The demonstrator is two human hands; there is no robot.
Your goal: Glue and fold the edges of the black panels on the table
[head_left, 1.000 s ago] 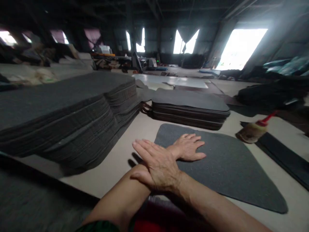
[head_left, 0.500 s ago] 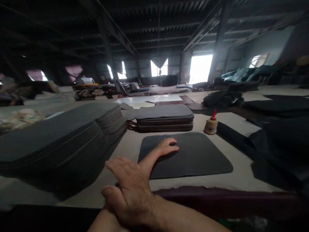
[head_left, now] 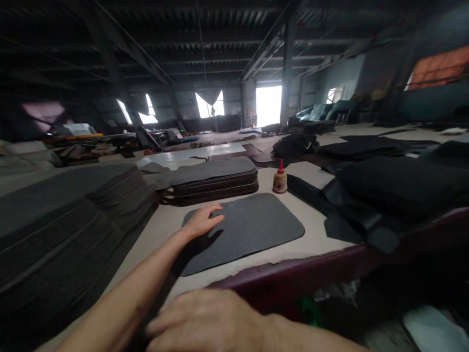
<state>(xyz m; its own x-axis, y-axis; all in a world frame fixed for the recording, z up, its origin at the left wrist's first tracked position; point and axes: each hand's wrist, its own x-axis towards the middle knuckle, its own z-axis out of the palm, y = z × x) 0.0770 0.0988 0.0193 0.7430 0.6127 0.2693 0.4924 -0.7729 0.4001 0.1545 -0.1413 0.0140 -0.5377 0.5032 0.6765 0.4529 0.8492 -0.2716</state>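
A dark grey panel (head_left: 245, 230) with rounded corners lies flat on the pale table top. My left hand (head_left: 201, 221) is over its left part, fingers stretched and thumb apart, holding nothing. A shadow falls below the thumb; whether the palm presses on the panel I cannot tell. Low in front, my right hand (head_left: 208, 320) is blurred, its fingers stretched to the left over nothing I can see it hold. Right behind the panel sits a stack of similar grey pieces (head_left: 216, 183). A squeeze bottle (head_left: 280, 181) with a red nozzle stands beside that stack.
Tall piles of grey sheets (head_left: 66, 230) fill the left side. Black material (head_left: 403, 186) is heaped at the right. A dark red covering (head_left: 286, 274) hangs along the table's front edge. Clear plastic (head_left: 340, 293) shows below it.
The view has swung to the right. My right hand has come off my left forearm, moving down and nearer to me. The left hand stays over the panel's left part.
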